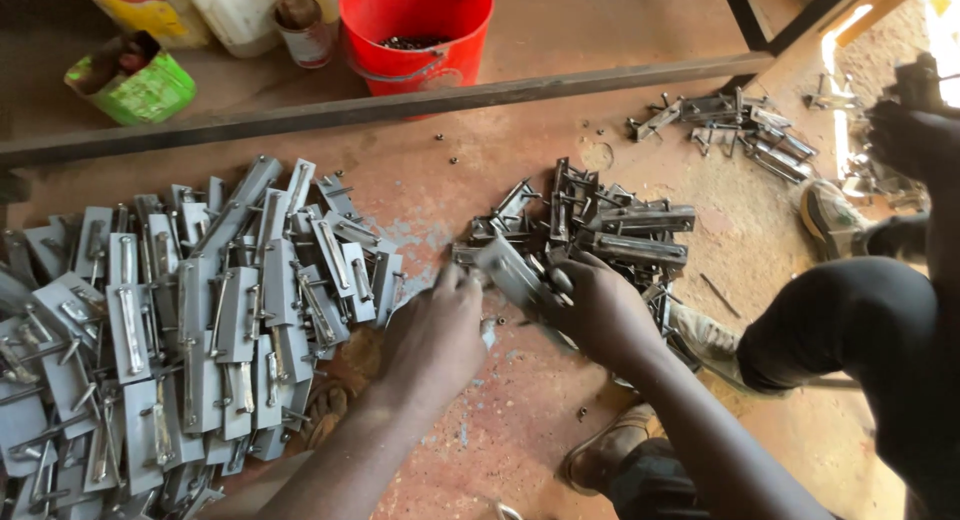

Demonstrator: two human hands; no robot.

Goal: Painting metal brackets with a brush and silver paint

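Assembly step in hand: right hand (600, 315) grips a grey metal latch (515, 275) near the red bucket (415, 30), left hand (435, 335) pinches its end; next move likely needs steady alignment.

Dim interior, overexposed top-right daylight glare

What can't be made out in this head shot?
- Grey metal latch plate: its near end, in the head view, is hidden under the left hand and right hand.
- Red bucket: top cut by the frame edge; dark contents too small to identify.
- Co-worker's hand: glare washes out what it holds.
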